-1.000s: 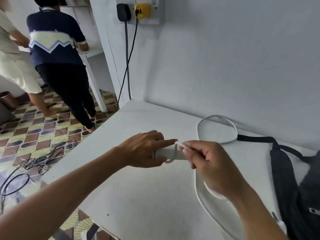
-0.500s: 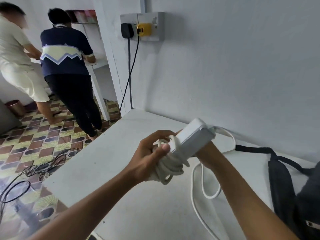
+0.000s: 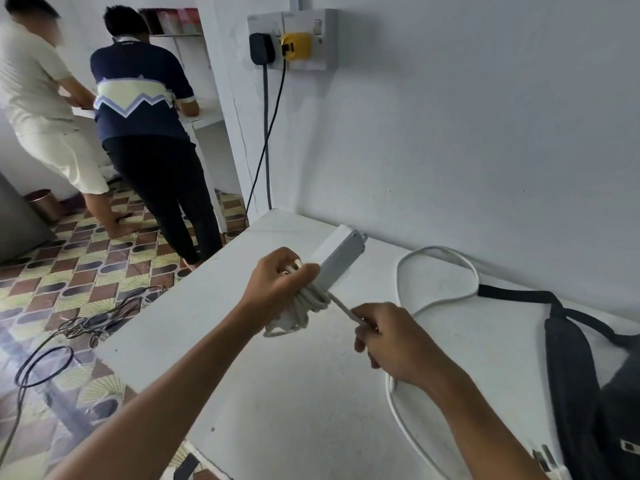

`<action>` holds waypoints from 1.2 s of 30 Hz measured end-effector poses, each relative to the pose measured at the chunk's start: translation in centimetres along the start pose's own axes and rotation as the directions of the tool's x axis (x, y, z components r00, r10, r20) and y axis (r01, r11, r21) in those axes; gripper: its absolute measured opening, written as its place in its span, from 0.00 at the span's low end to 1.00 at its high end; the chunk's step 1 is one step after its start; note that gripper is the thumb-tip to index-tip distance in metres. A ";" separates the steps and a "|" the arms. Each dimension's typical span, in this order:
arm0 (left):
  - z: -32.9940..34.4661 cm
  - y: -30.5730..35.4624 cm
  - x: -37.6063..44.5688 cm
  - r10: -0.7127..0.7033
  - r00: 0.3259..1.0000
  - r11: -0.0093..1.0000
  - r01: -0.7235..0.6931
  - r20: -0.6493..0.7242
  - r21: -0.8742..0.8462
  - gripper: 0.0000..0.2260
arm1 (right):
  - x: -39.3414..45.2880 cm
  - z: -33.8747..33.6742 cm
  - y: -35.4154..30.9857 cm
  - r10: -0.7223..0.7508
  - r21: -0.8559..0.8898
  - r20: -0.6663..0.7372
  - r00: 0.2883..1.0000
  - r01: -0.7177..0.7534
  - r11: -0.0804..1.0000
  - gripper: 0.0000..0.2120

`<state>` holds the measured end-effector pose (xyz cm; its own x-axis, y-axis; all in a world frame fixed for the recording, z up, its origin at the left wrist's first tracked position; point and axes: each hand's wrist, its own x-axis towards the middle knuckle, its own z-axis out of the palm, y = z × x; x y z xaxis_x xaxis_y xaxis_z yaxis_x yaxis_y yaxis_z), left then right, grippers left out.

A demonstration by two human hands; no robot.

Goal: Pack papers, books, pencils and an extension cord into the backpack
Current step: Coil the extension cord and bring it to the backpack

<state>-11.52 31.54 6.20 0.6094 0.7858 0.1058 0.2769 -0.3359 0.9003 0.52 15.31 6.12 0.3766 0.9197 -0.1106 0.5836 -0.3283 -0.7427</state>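
bench [image 3: 277, 403] left edge near my arm, bare middle | left hand [image 3: 277, 285] grips half-wound extension cord [image 3: 337, 258] | right hand [image 3: 391, 341] pinches its cable

A second ago both hands met low over the tabletop [image 3: 277, 393], fingers together on the white power strip [image 3: 337, 258] of the extension cord [image 3: 436, 299]. Half a second ago the strip was raised and tilted, the right forearm crossing behind it. Now the left hand [image 3: 280, 287] grips the strip's near end with several turns of cord bunched against it, the far end pointing toward the wall. The right hand [image 3: 391, 341] has drawn away from the strip toward the person and pinches a straight, taut run of cord leading off the coil. The loose loop lying beyond the strip is wider than it was half a second ago.
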 end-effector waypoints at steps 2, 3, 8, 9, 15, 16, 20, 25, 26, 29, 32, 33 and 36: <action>-0.1 -0.4 0.1 0.041 0.999 0.995 -0.040 -0.010 0.090 0.18 | -0.9 0.0 -0.1 0.013 0.007 0.049 0.999 -0.014 1.000 0.08; -0.1 -0.3 -0.1 0.074 0.997 0.985 -0.072 -0.008 0.158 0.13 | -1.1 0.1 -0.2 0.018 0.049 0.099 0.995 -0.023 0.999 0.08; -0.4 0.6 -0.9 0.273 0.961 0.874 -0.263 0.035 0.410 0.11 | -1.7 -1.4 0.2 -0.014 0.473 0.319 0.948 -0.146 0.869 0.23; -0.7 0.7 -0.8 0.331 0.943 0.831 -0.306 0.031 0.464 0.12 | -1.9 -1.5 0.4 -0.048 0.497 0.354 0.934 -0.145 0.856 0.25; -2.0 0.4 0.5 0.524 0.851 0.688 -0.395 -0.041 0.609 0.16 | -2.9 0.0 1.3 -0.123 0.512 0.383 0.916 -0.100 0.853 0.30; -2.0 0.1 0.7 0.554 0.832 0.651 -0.418 -0.020 0.634 0.16 | -3.0 0.4 1.4 -0.100 0.470 0.364 0.926 -0.090 0.878 0.28; -2.1 -1.4 1.0 0.609 0.792 0.566 -0.469 0.039 0.678 0.16 | -3.6 1.9 0.8 -0.068 0.258 0.179 0.982 0.020 0.966 0.15; -1.7 -3.1 0.1 0.652 0.730 0.480 -0.607 0.205 0.634 0.20 | -4.7 0.0 -0.8 -0.384 -0.094 -0.147 0.912 0.374 0.923 0.06; -1.6 -3.0 -0.1 0.650 0.723 0.480 -0.629 0.234 0.611 0.21 | -4.6 -0.8 -0.9 -0.455 -0.164 -0.194 0.869 0.428 0.889 0.07; -1.3 -2.1 -0.9 0.624 0.711 0.490 -0.679 0.324 0.546 0.25 | -3.8 -3.4 -1.7 -0.605 -0.307 -0.234 0.761 0.533 0.788 0.11; -1.0 -0.5 -2.0 0.506 0.745 0.574 -0.667 0.434 0.476 0.34 | -2.1 -5.8 -2.3 -0.666 -0.337 -0.240 0.706 0.583 0.739 0.07; -0.9 -0.1 -2.4 0.468 0.758 0.633 -0.646 0.454 0.427 0.36 | -1.6 -6.8 -2.6 -0.634 -0.249 -0.252 0.731 0.584 0.772 0.05; -0.3 0.7 -3.8 0.512 0.736 0.769 -0.622 0.442 0.145 0.37 | 0.3 -9.4 -1.5 -0.374 0.193 -0.311 0.874 0.444 0.875 0.04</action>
<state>-13.85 28.51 6.57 0.9188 0.1771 0.3527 -0.0587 -0.8225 0.5658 6.50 14.03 13.38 0.3341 0.8596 0.3866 0.5392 0.1622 -0.8264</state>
